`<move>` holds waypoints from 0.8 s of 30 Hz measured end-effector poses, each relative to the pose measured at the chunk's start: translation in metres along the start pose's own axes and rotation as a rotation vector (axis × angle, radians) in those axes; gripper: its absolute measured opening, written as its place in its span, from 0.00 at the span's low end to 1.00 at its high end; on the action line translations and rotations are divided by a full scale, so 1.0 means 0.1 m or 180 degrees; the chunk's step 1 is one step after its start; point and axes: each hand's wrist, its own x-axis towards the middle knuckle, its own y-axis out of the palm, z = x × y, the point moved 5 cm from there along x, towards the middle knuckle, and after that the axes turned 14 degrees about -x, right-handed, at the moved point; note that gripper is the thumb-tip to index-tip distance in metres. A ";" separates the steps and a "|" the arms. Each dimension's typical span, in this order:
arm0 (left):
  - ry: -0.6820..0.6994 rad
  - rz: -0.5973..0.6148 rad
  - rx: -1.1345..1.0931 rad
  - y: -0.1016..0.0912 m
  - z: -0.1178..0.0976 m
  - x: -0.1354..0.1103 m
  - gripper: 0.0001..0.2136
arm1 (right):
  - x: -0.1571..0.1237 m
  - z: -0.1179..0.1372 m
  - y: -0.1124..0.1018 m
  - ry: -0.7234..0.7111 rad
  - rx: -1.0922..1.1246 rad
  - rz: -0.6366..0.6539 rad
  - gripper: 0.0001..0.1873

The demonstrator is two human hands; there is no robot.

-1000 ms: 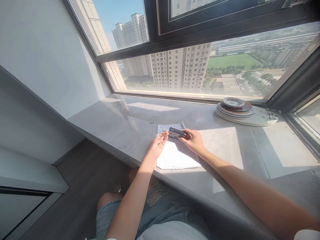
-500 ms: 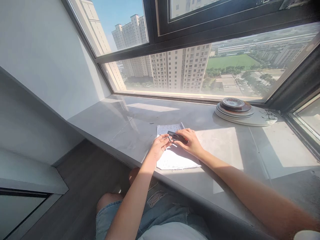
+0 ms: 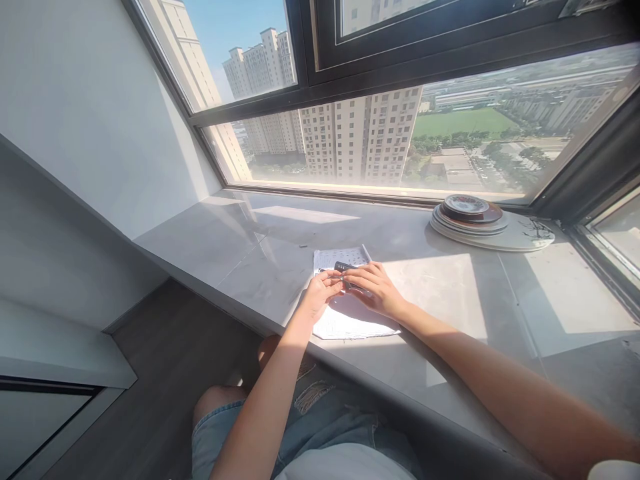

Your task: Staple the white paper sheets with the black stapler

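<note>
Over the papers, my right hand (image 3: 376, 288) is wrapped around a black stapler (image 3: 343, 267), its fingers hiding most of the body. My left hand (image 3: 321, 293) is closed in a pinch at the stapler's left end, its fingertips meeting those of my right hand. A small silvery piece, perhaps a strip of staples, sits in that pinch, largely hidden now. Printed white sheets (image 3: 350, 326) lie beneath both hands on the grey stone sill.
A stack of plates (image 3: 525, 235) with a round dial-like piece on top stands at the right by the window. A small dark bit (image 3: 303, 246) lies beyond the papers. The sill's front edge (image 3: 280, 332) runs above my knees.
My right-hand fingers have shifted left over the stapler, covering more of it. The silvery piece in my left fingertips, plainer before, has moved in closer to the stapler.
</note>
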 end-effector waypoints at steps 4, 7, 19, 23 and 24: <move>0.0042 0.0073 -0.0074 0.03 -0.01 -0.01 0.20 | -0.02 0.03 0.01 -0.0092 -0.0124 -0.0001 0.14; 0.0051 0.0048 0.0025 0.04 -0.03 0.00 0.21 | -0.02 0.03 0.02 -0.0109 -0.0137 -0.0023 0.13; 0.0938 -0.0584 0.0401 -0.22 -0.35 0.06 0.17 | -0.33 -1.23 -0.04 0.2265 -0.0924 0.0479 0.06; 0.1624 -0.1633 0.2363 -0.61 -0.83 0.22 0.04 | -0.59 -1.51 0.14 0.2544 -0.0977 0.0944 0.11; 0.1653 -0.1758 0.2918 -0.68 -0.92 0.29 0.02 | -0.61 -1.53 0.17 0.2516 -0.1003 0.0927 0.13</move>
